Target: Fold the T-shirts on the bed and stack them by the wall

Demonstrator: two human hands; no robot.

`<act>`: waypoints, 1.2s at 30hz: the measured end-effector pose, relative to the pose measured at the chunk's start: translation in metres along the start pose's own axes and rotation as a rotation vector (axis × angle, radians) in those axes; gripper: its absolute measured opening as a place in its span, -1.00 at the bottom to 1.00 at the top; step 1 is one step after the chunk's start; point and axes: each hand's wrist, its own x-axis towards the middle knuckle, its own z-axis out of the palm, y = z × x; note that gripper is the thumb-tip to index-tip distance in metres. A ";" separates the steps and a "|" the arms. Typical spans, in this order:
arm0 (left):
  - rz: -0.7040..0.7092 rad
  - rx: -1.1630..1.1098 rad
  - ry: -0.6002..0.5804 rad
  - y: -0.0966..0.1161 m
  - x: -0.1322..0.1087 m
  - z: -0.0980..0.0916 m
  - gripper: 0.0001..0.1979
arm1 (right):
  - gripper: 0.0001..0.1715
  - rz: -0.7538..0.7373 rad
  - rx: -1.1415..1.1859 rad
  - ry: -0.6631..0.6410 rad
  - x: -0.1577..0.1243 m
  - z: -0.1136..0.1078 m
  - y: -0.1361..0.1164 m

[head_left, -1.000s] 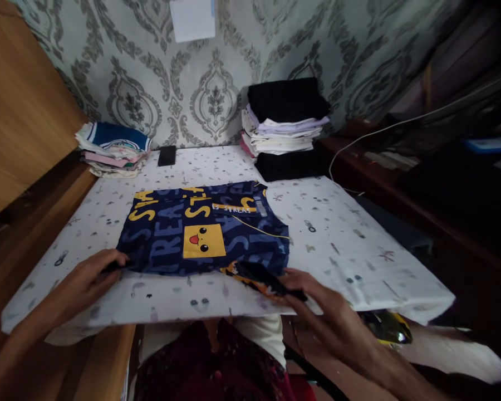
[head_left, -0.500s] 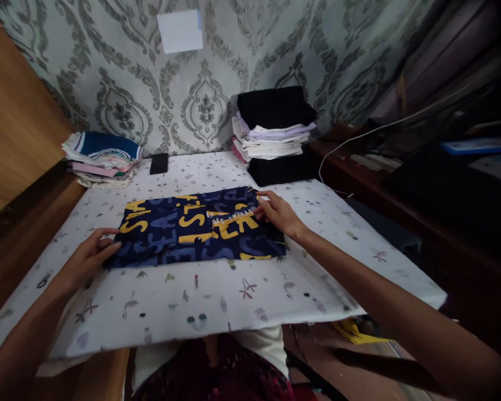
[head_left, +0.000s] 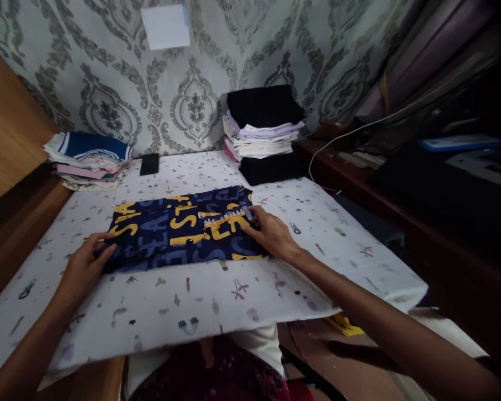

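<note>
A folded navy garment (head_left: 179, 231) with yellow and blue lettering lies flat on the patterned white cloth in front of me. My left hand (head_left: 87, 259) is at its left end, thumb and fingers closed on the edge. At the right end, my right hand (head_left: 271, 231) has its fingers bent around the side edge, with the thumb on the near part. The fabric under the right fingers is partly hidden. Whether it is a shirt or another garment, I cannot tell.
A stack of folded clothes (head_left: 89, 161) stands at the back left, beside a black phone (head_left: 149, 164). Another stack (head_left: 263, 133) with black cloth on top is at the back right. A white cable (head_left: 346, 135) runs down past the right side of the table (head_left: 183, 312).
My right hand has shifted nearer to me along the garment's right end, and that end is now drawn in. My left hand stays at the left edge. The view has swung slightly right.
</note>
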 end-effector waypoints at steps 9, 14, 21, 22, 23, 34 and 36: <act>-0.046 0.090 0.123 0.018 -0.009 -0.001 -0.57 | -0.61 -0.212 0.105 0.201 0.026 0.006 0.000; -0.067 0.147 0.106 0.027 -0.009 -0.001 -0.60 | -0.52 -0.085 0.012 0.063 0.042 0.017 0.010; -0.072 0.188 0.114 0.026 -0.010 0.003 -0.56 | -0.56 -0.167 -0.055 0.045 0.046 0.010 0.005; -0.071 0.187 0.109 0.025 -0.011 0.004 -0.56 | -0.59 -0.214 -0.078 0.070 0.046 0.010 0.000; -0.071 0.190 0.106 0.024 -0.011 0.004 -0.56 | -0.60 -0.272 -0.094 0.082 0.045 0.012 -0.006; -0.050 0.227 0.109 0.015 -0.008 0.006 -0.58 | -0.37 -0.560 -0.104 -0.240 0.032 0.039 -0.042; -0.052 0.229 0.109 0.013 -0.006 0.007 -0.58 | -0.38 -0.527 -0.130 -0.204 0.027 0.034 -0.032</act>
